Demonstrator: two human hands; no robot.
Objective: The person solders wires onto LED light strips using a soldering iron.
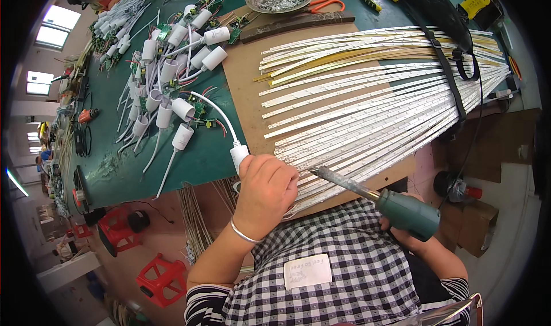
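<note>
White strips (373,102) are fanned out across a brown board (241,79) on the green worktop (115,159), so that their near ends are gathered close to the body, within easy reach. The left hand (267,185) is curled shut around a white socket (239,154), held against those ends, its cord trailing far left toward a heap of sockets (166,68). The right hand (410,231) is clamped on the green grip of a soldering iron (373,195), whose tip is laid at the strip ends.
</note>
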